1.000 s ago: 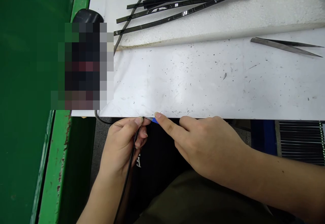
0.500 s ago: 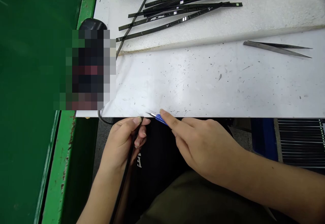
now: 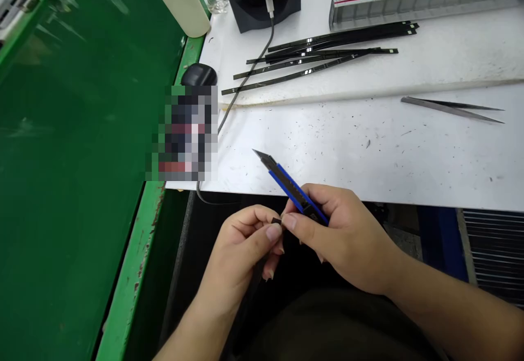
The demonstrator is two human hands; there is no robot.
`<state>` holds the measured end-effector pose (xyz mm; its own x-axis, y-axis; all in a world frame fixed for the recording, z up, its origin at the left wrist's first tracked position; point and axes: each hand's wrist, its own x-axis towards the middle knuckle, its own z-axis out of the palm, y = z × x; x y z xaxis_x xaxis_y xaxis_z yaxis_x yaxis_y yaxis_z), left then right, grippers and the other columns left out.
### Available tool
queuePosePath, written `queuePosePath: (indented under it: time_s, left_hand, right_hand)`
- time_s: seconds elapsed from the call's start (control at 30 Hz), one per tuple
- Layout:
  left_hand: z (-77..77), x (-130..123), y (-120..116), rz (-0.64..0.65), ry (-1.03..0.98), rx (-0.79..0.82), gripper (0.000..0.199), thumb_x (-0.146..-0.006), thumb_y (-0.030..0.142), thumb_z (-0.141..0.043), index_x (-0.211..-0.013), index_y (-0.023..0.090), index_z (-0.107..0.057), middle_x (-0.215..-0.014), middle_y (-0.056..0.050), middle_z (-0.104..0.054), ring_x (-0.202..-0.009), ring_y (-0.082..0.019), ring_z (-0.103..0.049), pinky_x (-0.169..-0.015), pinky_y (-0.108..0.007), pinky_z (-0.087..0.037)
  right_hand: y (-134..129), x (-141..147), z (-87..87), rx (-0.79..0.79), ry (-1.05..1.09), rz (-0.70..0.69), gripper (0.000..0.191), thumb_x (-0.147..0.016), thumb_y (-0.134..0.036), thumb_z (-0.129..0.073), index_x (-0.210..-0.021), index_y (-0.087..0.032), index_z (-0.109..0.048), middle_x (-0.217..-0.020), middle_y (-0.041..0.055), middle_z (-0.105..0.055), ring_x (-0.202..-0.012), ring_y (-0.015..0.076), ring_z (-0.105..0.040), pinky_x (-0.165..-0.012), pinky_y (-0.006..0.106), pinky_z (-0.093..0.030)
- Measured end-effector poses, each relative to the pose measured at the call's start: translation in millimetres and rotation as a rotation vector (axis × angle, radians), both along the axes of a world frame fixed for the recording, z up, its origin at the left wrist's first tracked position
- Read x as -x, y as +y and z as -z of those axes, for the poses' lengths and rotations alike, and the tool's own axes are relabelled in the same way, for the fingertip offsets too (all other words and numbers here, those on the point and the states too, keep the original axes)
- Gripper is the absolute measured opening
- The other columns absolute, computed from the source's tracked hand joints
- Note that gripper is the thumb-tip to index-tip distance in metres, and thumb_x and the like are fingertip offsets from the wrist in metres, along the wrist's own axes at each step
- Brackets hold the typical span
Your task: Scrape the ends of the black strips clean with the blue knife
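Observation:
My left hand (image 3: 241,252) pinches the end of a thin black strip (image 3: 275,221) between thumb and forefinger, just off the table's front edge. The rest of that strip is hidden by the hand and dark clothing. In my right hand (image 3: 347,235) lies a blue utility knife (image 3: 291,189), its blade out and pointing up and left over the white table. The right thumb tip meets the strip's end beside the left fingertips. Whether the right fingers also grip the strip cannot be made out.
Several black strips (image 3: 311,58) lie on a white foam slab (image 3: 450,72), with a cable (image 3: 249,74) crossing them. Tweezers (image 3: 454,109) rest on the table at right. A purple-ringed device (image 3: 262,1) and a grey case (image 3: 409,2) stand behind. A green panel (image 3: 82,159) borders the left.
The view has shifted, showing more of the table's back. My right hand has turned the knife so its blade points away from the strip, and its thumb has come to the strip's end.

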<state>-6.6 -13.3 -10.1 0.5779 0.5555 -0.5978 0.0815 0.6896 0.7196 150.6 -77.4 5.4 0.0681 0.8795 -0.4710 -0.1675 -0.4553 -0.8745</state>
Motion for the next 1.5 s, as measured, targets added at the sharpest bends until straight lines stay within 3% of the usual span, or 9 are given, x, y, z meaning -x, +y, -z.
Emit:
queuePosePath:
  time_s: [0.17, 0.43, 0.5, 0.57, 0.67, 0.73, 0.9, 1.5]
  left_hand:
    - [-0.7, 0, -2, -0.04, -0.046, 0.046, 0.023, -0.072, 0.035, -0.074, -0.069, 0.015, -0.064, -0.054, 0.003, -0.055, -0.037, -0.003, -0.042, -0.037, -0.014, -0.029]
    - [-5.6, -7, -6, -0.132, -0.041, 0.112, 0.025, -0.069, 0.036, -0.071, -0.064, 0.013, -0.063, -0.053, 0.001, -0.051, -0.039, -0.004, -0.037, -0.037, -0.016, -0.024]
    - [-3.7, -5, -2, -0.158, -0.002, 0.085, 0.023, -0.07, 0.036, -0.071, -0.065, 0.013, -0.065, -0.051, 0.002, -0.05, -0.039, -0.004, -0.036, -0.036, -0.015, -0.023]
    - [-0.4, -2, 5, -0.197, 0.048, 0.029, 0.022, -0.07, 0.035, -0.071, -0.068, 0.013, -0.067, -0.05, 0.002, -0.05, -0.039, -0.005, -0.036, -0.036, -0.015, -0.023]
    - [6.5, 5, 18, -0.254, 0.127, -0.044, 0.019, -0.07, 0.032, -0.071, -0.072, 0.013, -0.07, -0.051, 0.002, -0.051, -0.04, -0.005, -0.036, -0.036, -0.015, -0.025]
    - [11.8, 8, 24, -0.275, 0.176, -0.058, 0.018, -0.07, 0.031, -0.071, -0.073, 0.013, -0.07, -0.052, 0.002, -0.052, -0.04, -0.005, -0.037, -0.036, -0.016, -0.027]
    - [20.8, 6, 26, -0.298, 0.248, -0.045, 0.018, -0.068, 0.03, -0.072, -0.074, 0.013, -0.07, -0.055, 0.002, -0.056, -0.04, -0.004, -0.041, -0.038, -0.015, -0.032]
    - [24.0, -1, 28, -0.267, 0.338, -0.091, 0.017, -0.066, 0.028, -0.073, -0.071, 0.014, -0.068, -0.054, 0.003, -0.052, -0.039, -0.004, -0.037, -0.033, -0.015, -0.025]
  right_hand:
    - [0, 1, 0.0, -0.001, 0.015, -0.026, 0.011, -0.089, -0.023, -0.059, -0.079, -0.02, -0.059, -0.062, -0.0072, -0.056, -0.054, 0.0073, -0.049, -0.051, 0.019, -0.043]
    - [6, 4, 3.6, -0.061, -0.064, -0.051, 0.008, -0.091, -0.024, -0.056, -0.085, -0.021, -0.059, -0.071, -0.0051, -0.064, -0.066, 0.012, -0.06, -0.063, 0.024, -0.05]
    - [4, 4, 3.5, -0.106, -0.188, -0.064, 0.01, -0.093, -0.027, -0.053, -0.092, -0.022, -0.061, -0.073, -0.0049, -0.065, -0.066, 0.0123, -0.06, -0.062, 0.025, -0.049]
    - [0, 2, 2.6, -0.191, -0.392, -0.096, 0.022, -0.096, -0.025, -0.048, -0.113, -0.022, -0.06, -0.083, -0.0027, -0.067, -0.072, 0.0133, -0.06, -0.066, 0.027, -0.049]
    - [-8, -2, 3.5, -0.298, -0.715, -0.202, 0.048, -0.095, -0.015, -0.04, -0.143, -0.019, -0.04, -0.095, 0.0013, -0.066, -0.078, 0.0155, -0.061, -0.07, 0.03, -0.049]
    - [-12, -3, 6.5, -0.333, -0.875, -0.288, 0.055, -0.094, -0.014, -0.037, -0.148, -0.019, -0.034, -0.086, 0.0012, -0.064, -0.069, 0.0163, -0.059, -0.063, 0.032, -0.048]
    - [-11, -1, 14.4, -0.328, -1.086, -0.413, 0.054, -0.093, -0.018, -0.035, -0.147, -0.02, -0.039, -0.07, 0.0005, -0.058, -0.052, 0.0154, -0.051, -0.049, 0.031, -0.04]
    - [-3, -4, 20.5, -0.29, -1.089, -0.456, 0.052, -0.093, -0.019, -0.041, -0.144, -0.024, -0.045, -0.067, -0.001, -0.058, -0.051, 0.0143, -0.05, -0.048, 0.029, -0.038]
